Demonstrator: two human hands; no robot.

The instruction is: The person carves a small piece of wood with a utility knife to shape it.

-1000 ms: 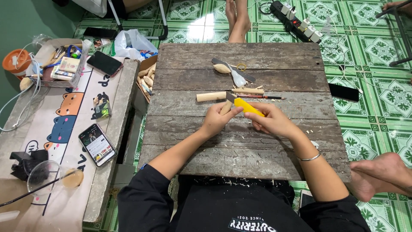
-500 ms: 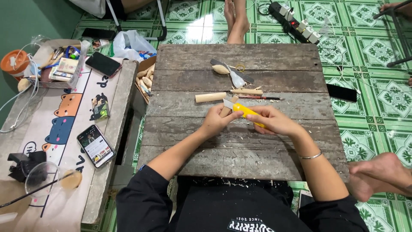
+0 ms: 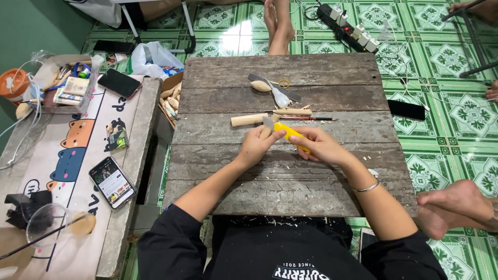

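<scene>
Everything's placed off the rough grey plank table (image 3: 290,186), near edge first. Wood shavings litter the boards. Mid-table, the right hand (image 3: 324,147) is wrapped around a yellow utility knife (image 3: 290,132), and the left hand (image 3: 258,145) pinches the blade end, fingers clenched. Just beyond the knife lie one pale wooden dowel (image 3: 249,120) and one red pencil (image 3: 308,119). Further back sits one carved wooden spoon (image 3: 261,86). Left of the table, two phones (image 3: 112,181) rest on a cat-print board (image 3: 57,155).
</scene>
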